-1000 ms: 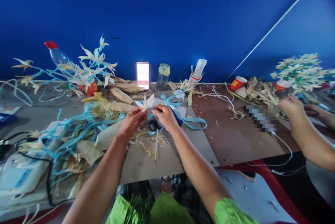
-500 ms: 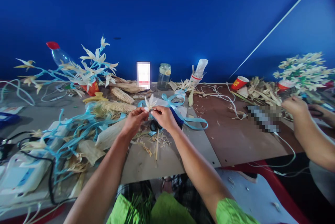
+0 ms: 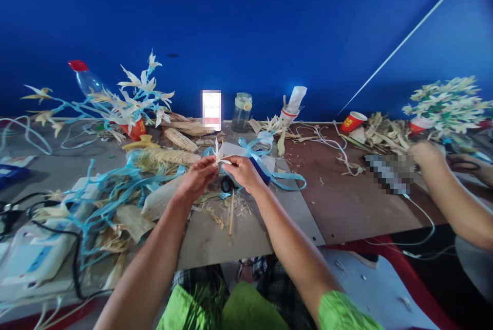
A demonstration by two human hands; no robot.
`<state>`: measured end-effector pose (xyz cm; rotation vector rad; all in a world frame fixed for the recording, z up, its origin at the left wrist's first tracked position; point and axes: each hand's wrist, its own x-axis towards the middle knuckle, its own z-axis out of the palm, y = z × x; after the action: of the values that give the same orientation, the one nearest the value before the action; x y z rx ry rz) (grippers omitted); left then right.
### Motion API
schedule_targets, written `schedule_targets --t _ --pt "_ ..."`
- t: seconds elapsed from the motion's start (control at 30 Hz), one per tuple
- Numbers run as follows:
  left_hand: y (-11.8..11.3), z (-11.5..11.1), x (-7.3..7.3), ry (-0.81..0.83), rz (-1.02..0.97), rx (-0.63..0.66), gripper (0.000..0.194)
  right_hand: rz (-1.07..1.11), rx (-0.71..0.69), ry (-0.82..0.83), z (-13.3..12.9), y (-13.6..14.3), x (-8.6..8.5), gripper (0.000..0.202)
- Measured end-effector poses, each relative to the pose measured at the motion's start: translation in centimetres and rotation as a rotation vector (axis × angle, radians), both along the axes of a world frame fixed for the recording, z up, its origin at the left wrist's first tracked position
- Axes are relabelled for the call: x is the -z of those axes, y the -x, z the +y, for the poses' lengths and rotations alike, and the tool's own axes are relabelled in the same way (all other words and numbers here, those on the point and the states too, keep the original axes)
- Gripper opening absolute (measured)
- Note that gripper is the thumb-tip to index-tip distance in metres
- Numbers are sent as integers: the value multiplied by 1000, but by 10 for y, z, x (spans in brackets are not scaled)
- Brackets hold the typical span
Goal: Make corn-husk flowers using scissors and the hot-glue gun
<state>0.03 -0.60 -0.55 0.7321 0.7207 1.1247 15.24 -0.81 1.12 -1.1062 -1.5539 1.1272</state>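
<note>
A small cream husk flower (image 3: 219, 154) is pinched between both hands above the middle of the table. My left hand (image 3: 199, 175) grips it from the left with fingers closed. From the right, my right hand (image 3: 242, 169) holds its base and a petal between thumb and fingers. Under the hands lie a black round object (image 3: 227, 183) and a thin wooden stick (image 3: 231, 214) among husk scraps. A light blue ribbon (image 3: 288, 181) curls to the right of my right hand.
Blue-wrapped branches (image 3: 96, 212), husks and a white power strip (image 3: 38, 253) crowd the left. Behind stand a glass jar (image 3: 241, 114) and a red cup (image 3: 352, 122). At the right, another person's hands (image 3: 429, 160) work near a husk flower bunch (image 3: 439, 101).
The flower has turned in my fingers, and its petals now look narrower. My left hand has shifted slightly right. The other person's near hand has moved a little left.
</note>
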Motion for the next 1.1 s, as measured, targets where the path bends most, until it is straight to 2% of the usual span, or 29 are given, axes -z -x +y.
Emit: schedule_targets --t 0.3,0.53,0.7,0.93,1.1 --pt "2 0 0 52 -74 53 24 40 -37 58 0 0 0 20" --pt "3 2 1 38 -123 -22 12 46 35 139 3 -2 5 25" --pt "2 1 3 74 -100 -45 12 35 87 81 8 -4 11 20" --pt "0 0 5 49 -21 18 13 -98 131 -4 9 0 16 25" --pt "-2 1 7 12 34 34 14 -22 87 -14 8 1 14 21"
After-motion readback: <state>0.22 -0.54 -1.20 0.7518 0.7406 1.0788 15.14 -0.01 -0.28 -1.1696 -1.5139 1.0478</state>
